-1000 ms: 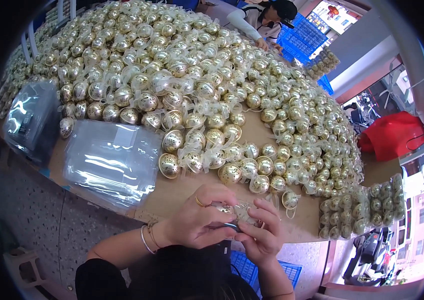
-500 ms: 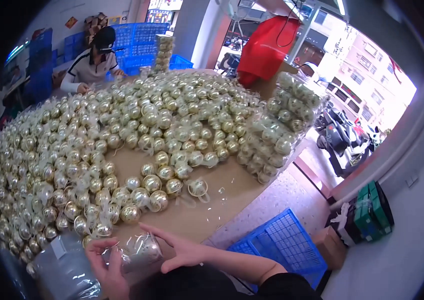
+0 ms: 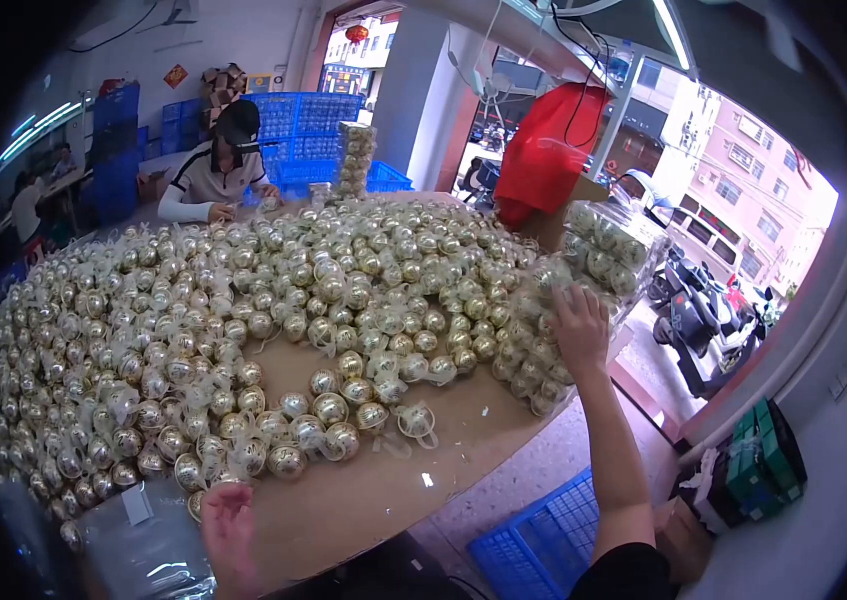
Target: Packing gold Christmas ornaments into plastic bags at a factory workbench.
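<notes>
Many clear-packed gold balls gleam; left grip half-open, empty; right grip unclear.

two foreground hands, countless gold balls, one large red cloth

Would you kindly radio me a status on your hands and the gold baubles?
Right hand at the stacked gold bauble packs, grip unclear. Left hand loosely curled near the clear plastic bags. Loose ribboned baubles crowd the table.
</notes>
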`<action>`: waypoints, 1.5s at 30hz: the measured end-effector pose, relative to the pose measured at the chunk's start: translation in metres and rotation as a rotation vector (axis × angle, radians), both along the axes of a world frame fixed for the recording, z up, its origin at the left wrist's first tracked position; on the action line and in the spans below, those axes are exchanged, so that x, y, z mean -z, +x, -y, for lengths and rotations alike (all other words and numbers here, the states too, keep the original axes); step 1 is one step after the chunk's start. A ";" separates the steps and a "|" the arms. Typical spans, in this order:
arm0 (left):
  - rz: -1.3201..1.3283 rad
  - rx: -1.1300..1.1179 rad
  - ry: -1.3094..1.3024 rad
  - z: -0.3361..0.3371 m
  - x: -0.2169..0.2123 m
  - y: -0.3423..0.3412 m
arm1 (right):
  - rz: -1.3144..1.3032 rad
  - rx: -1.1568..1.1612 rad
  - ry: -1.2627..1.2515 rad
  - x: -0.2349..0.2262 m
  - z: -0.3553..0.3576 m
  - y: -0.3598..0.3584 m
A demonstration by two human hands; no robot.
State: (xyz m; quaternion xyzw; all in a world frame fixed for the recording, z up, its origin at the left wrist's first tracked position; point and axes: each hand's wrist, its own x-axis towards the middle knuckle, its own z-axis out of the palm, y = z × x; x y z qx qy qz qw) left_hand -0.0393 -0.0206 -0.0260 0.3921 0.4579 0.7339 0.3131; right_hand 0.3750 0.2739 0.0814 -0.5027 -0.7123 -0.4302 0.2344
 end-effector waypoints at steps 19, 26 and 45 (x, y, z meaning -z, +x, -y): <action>-1.181 -1.029 -0.987 0.157 0.091 -0.196 | -0.062 -0.875 -1.024 0.134 0.287 -0.475; -0.820 -0.989 -1.120 0.147 0.033 -0.176 | -1.058 -0.921 -2.163 0.113 0.256 -0.469; -0.504 -0.864 -0.151 0.028 0.056 0.038 | -1.073 -0.657 -1.153 0.220 0.204 -0.171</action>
